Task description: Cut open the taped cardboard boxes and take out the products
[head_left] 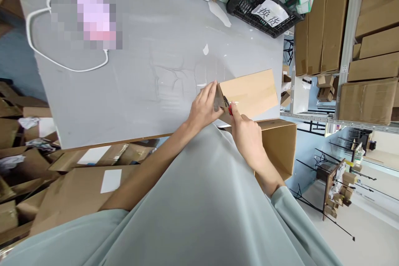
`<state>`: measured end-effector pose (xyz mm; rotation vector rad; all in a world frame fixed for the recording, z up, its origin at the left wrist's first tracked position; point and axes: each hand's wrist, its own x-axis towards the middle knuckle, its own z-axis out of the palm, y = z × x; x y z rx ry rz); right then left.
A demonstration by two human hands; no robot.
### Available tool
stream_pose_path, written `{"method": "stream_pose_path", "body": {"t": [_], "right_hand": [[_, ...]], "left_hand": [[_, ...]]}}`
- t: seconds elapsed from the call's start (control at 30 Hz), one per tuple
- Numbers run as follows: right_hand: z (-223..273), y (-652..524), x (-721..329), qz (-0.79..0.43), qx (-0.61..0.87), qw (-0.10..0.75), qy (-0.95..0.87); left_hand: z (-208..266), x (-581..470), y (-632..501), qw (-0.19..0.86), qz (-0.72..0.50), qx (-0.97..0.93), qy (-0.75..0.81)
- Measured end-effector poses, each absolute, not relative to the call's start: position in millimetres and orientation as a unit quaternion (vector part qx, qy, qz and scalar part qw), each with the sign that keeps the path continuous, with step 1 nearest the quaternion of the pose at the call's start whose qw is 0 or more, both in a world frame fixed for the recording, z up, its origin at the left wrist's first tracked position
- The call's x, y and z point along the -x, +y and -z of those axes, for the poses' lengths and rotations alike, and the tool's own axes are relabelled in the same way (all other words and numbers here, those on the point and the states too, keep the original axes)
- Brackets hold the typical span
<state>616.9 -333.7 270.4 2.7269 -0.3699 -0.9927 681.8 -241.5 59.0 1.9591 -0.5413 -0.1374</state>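
A small brown cardboard box [251, 93] lies at the table's front edge, its narrow end turned to the left. My left hand [204, 106] grips that end, fingers along the far edge and thumb on the near side. In my right hand [247, 133] is a red and black box cutter [230, 108], held in closed fingers with the index finger stretched along it. Its dark tip meets the end of the box near the corner; whether the blade is in the cardboard I cannot tell.
A black plastic crate [264, 10] of green and white boxes stands at the back right. A white cable [68, 66] runs to a blurred-out device at the left. An open carton [279, 145] is below the table's right edge; flattened cartons [81, 187] lie at left.
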Motion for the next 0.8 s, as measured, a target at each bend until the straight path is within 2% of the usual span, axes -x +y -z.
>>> {"method": "stream_pose_path", "body": {"t": [0.3,0.47,0.67,0.8], "right_hand": [[-309,-327,-624,0.409,-0.890,0.175,-0.100],[-300,-332,-626,0.403,-0.895,0.164,-0.093],[-294,-356,-602,0.338,-0.933,0.076,-0.098],[-282,-390,-577,0.171,-0.975,-0.063,-0.125]], "left_hand": [[-57,-683,-237,0.519,0.067,-0.817,-0.241],[-56,-684,-233,0.546,0.069,-0.798,-0.246],[-57,-687,-229,0.565,0.058,-0.784,-0.250],[-64,-681,-225,0.570,0.027,-0.778,-0.262]]}}
